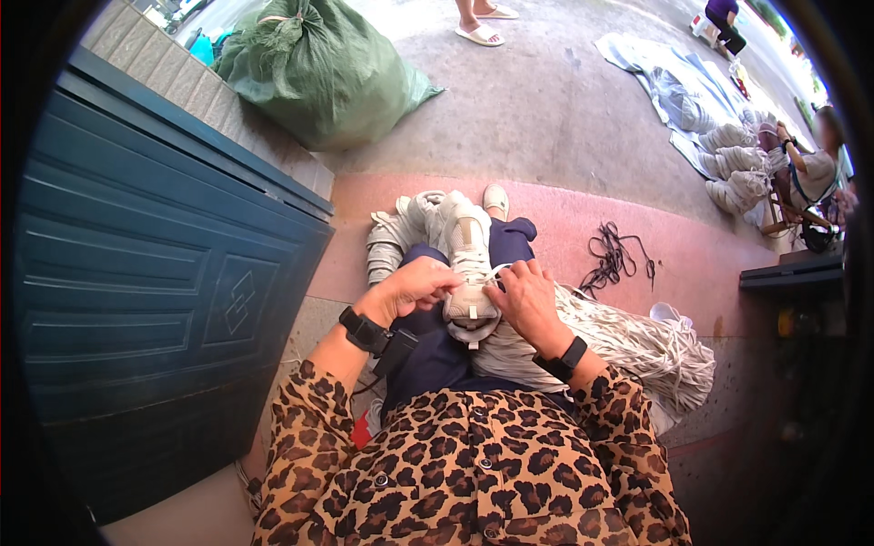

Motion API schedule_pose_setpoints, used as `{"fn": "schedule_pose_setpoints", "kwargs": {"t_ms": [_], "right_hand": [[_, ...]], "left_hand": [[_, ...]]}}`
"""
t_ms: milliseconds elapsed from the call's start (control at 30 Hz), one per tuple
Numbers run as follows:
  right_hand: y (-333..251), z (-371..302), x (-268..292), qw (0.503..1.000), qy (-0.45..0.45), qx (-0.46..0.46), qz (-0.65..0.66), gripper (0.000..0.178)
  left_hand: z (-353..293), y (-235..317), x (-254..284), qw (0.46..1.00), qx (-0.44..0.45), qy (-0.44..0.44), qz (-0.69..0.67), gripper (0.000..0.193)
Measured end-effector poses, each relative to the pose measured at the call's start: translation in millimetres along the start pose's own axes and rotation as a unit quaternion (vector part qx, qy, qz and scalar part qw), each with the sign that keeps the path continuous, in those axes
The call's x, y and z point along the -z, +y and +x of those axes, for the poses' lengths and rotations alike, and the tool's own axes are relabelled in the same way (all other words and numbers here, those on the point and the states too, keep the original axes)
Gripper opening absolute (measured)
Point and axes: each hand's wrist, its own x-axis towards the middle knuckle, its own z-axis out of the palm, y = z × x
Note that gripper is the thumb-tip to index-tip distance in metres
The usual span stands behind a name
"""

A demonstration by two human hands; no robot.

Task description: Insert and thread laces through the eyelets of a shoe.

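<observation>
A pale beige sneaker (471, 293) lies across my lap, its toe pointing away from me and its heel toward me. White shoelace (472, 258) crosses its front in rows. My left hand (422, 283) is closed in a pinch at the sneaker's left edge, near the upper eyelets; what its fingertips hold is too small to make out. On the other side, my right hand (528, 302) pinches a white lace that loops out beside the opening. A thick bundle of loose white laces (637, 346) lies by my right thigh, partly under my right forearm.
More pale shoes (391, 244) are strung together beyond my left knee. Black laces (615, 258) lie on the pink floor at right. A big green sack (323, 77) stands far left, beside a dark blue door (155, 273). A seated person (813, 168) is at far right near heaped pale shoes (733, 150).
</observation>
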Motion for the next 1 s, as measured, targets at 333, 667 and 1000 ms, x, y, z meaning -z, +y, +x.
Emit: {"fn": "schedule_pose_setpoints", "kwargs": {"t_ms": [333, 667, 1000], "right_hand": [[2, -3, -19, 0.999, -0.021, 0.003, -0.037, 0.015], [10, -2, -16, 0.994, -0.032, -0.026, 0.103, 0.012], [12, -8, -29, 0.984, 0.023, -0.029, 0.173, 0.012]], "left_hand": [[21, -12, 27, 0.953, -0.115, 0.113, 0.256, 0.027], [-112, -9, 256, 0.866, -0.198, 0.413, -0.202, 0.007], [-24, -35, 133, 0.93, -0.162, 0.322, 0.079, 0.01]]}}
